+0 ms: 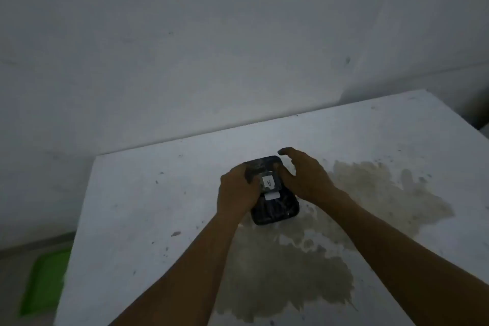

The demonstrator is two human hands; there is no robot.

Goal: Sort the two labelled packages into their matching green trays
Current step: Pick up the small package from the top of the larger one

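A dark wrapped package [275,209] with a white label marked "A" lies on the white table [158,206], near its middle. My left hand [236,190] grips the package's left side, thumb on top beside the label. My right hand [304,177] rests against its right edge with the fingers spread and curled above it. A second dark package seems to lie under or behind the first; I cannot tell for sure. One green tray [45,283] sits on the floor at the lower left, half hidden by the table edge.
A large brownish stain [291,272] spreads over the table's right and near part. A grey wall [211,47] stands right behind the table. The table's left edge drops to the floor where the tray is.
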